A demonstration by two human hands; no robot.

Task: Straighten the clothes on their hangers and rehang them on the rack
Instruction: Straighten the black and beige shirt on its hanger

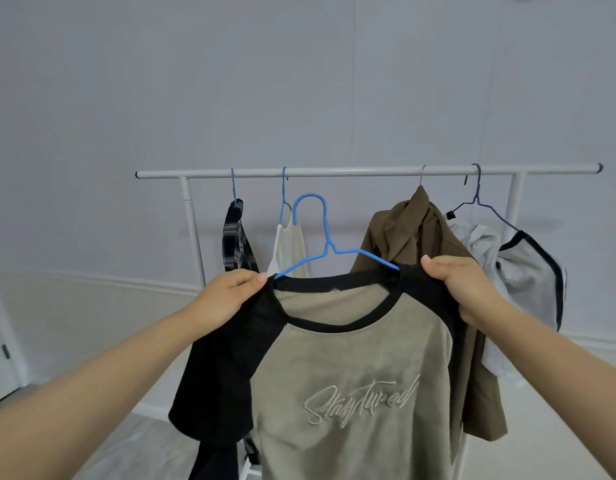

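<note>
A beige T-shirt (pixel 351 375) with black raglan sleeves and embroidered script sits on a blue hanger (pixel 325 233), held up in front of the white rack (pixel 334 173). My left hand (pixel 226 296) pinches the shirt's left shoulder. My right hand (pixel 462 285) grips the right shoulder. The hanger's hook is free, below the rail. On the rail hang a plaid garment (pixel 235 237), a cream top (pixel 291 247), a brown jacket (pixel 414 233) and a grey garment with dark trim (pixel 517 268), which is bunched on its dark wire hanger.
A pale wall stands close behind the rack. A door edge (pixel 1 355) shows at the far left. The rail has a free stretch between the cream top's hanger and the brown jacket's hook. The floor below is light.
</note>
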